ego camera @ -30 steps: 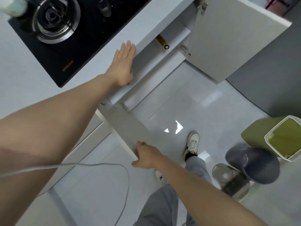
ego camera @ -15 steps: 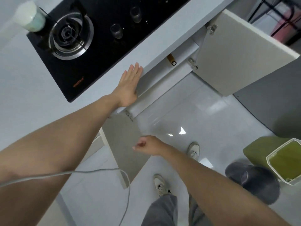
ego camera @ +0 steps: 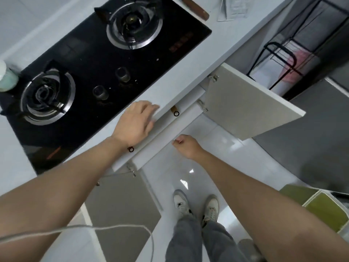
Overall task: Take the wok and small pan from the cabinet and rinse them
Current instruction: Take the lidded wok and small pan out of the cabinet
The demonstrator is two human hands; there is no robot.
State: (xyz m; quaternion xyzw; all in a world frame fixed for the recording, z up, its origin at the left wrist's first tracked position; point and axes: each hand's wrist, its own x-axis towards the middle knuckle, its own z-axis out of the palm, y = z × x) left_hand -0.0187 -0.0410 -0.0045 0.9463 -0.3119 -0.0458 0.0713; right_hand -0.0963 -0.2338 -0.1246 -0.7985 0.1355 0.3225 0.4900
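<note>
While both cabinet doors [ego camera: 245, 103] stood open, the left hand [ego camera: 135, 124] rested flat on the desk [ego camera: 170, 87] edge, the right hand [ego camera: 186, 147] hung loosely curled, empty; a handle [ego camera: 174, 111] showed at one o'clock; reaching low seemed wise.

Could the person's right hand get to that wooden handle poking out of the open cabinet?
Probably yes. The right hand hangs just in front of the opening, both cabinet doors are swung wide, and the wooden handle sticks out under the counter edge with nothing between them. The left hand rests on the counter, clear of that path.
</note>
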